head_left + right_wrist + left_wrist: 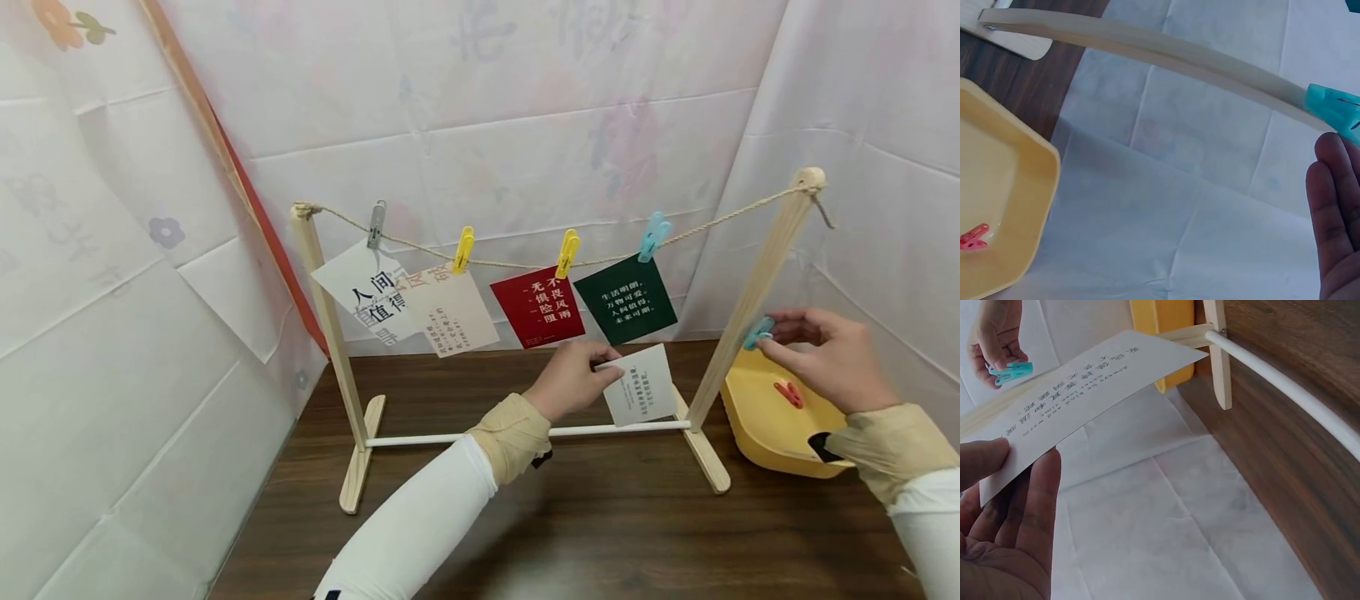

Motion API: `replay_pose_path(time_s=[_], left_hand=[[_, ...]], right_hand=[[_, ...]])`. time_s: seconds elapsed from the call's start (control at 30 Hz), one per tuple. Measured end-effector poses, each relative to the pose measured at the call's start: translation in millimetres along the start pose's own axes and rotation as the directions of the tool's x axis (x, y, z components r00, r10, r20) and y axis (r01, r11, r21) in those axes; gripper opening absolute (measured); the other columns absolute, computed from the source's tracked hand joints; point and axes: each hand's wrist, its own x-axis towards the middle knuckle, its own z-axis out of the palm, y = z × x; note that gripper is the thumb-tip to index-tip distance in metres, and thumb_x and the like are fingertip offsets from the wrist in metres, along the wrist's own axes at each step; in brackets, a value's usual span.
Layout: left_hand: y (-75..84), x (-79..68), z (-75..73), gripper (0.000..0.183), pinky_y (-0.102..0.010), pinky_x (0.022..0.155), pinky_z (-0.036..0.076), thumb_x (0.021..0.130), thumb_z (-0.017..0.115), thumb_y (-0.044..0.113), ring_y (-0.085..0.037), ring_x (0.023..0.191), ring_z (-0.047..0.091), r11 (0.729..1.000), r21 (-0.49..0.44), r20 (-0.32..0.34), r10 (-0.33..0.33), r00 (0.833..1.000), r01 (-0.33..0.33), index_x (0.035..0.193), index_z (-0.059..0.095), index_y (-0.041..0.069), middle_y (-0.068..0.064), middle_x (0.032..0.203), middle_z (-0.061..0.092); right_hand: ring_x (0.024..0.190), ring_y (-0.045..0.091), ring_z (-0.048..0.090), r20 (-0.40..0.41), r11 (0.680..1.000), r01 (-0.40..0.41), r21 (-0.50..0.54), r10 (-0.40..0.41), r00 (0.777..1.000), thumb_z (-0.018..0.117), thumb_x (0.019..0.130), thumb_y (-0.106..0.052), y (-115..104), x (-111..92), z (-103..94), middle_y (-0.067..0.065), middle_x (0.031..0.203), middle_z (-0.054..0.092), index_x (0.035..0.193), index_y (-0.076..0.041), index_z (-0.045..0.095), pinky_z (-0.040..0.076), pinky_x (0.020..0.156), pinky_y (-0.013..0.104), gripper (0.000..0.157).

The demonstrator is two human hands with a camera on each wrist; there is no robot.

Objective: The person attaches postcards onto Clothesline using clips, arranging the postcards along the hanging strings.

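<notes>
My left hand (pixel 573 379) pinches a white printed card (pixel 641 387) by its edge, thumb on the lettered face, low in front of the stand's right half. In the left wrist view that card (pixel 1091 394) slants upward from the fingers. Beside the right post, my right hand (pixel 836 354) holds a blue clothespin (pixel 759 332) between thumb and fingers. Above, a twine line (pixel 510 264) carries a white card (pixel 363 292) on a grey clip, a cream card (pixel 450 312) and red card (pixel 536 307) on yellow clothespins, and a green card (pixel 626 298) on a blue one.
The wooden stand (pixel 757 292) has two posts joined by a white rod (pixel 450 438) on a dark wood table (pixel 585 525). Behind the right wrist sits a yellow bin (pixel 757 442) with a red clothespin (pixel 789 394) inside. Pale printed sheeting (pixel 525 125) backs the table.
</notes>
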Motion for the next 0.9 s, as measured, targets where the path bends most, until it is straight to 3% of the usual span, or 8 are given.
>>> replay_pose_path(time_s=[0.27,0.43,0.6,0.9], left_hand=[[13.5,4.2,-6.5,0.016,-0.020,0.087,0.062,0.106,0.073,0.013,-0.012,0.097,0.078,0.995,0.002,-0.076,0.098,0.992,-0.098,0.119,0.078,0.005,-0.011,0.121,0.081],[20.5,8.2,-9.3,0.016,-0.020,0.085,0.062,0.106,0.072,0.011,-0.016,0.100,0.081,0.987,0.023,-0.117,0.163,0.980,-0.162,0.117,0.078,0.003,-0.012,0.120,0.082],[26.5,12.4,-11.2,0.016,-0.014,0.083,0.060,0.107,0.070,0.013,-0.013,0.098,0.080,0.980,0.060,-0.143,0.199,0.970,-0.192,0.117,0.078,0.003,-0.012,0.118,0.082],[40.1,20.2,-15.6,0.018,-0.015,0.085,0.060,0.107,0.069,0.013,-0.016,0.101,0.081,0.968,0.072,-0.185,0.248,0.951,-0.239,0.120,0.078,0.002,-0.013,0.120,0.082]], right_hand=[[0.075,-0.020,0.063,-0.011,1.000,0.009,-0.011,-0.009,1.000,0.081,0.079,0.016,-15.6,9.9,0.7,-0.038,0.084,0.067,0.110,0.011,0.070,0.047,0.067,0.002,0.032],[0.075,-0.018,0.065,-0.024,0.999,0.033,0.027,-0.033,0.999,0.079,0.077,0.022,-23.3,15.9,-0.5,-0.035,0.085,0.069,0.107,0.013,0.069,0.048,0.068,0.002,0.032],[0.078,-0.016,0.067,-0.065,0.995,0.077,0.059,-0.073,0.995,0.079,0.075,0.027,-32.0,20.8,-1.8,-0.032,0.090,0.072,0.105,0.015,0.069,0.049,0.073,0.002,0.034],[0.082,-0.020,0.065,-0.122,0.987,0.158,-0.037,-0.161,0.979,0.082,0.072,0.027,-43.1,28.5,-3.4,-0.039,0.098,0.068,0.101,0.011,0.073,0.046,0.083,-0.001,0.034]])
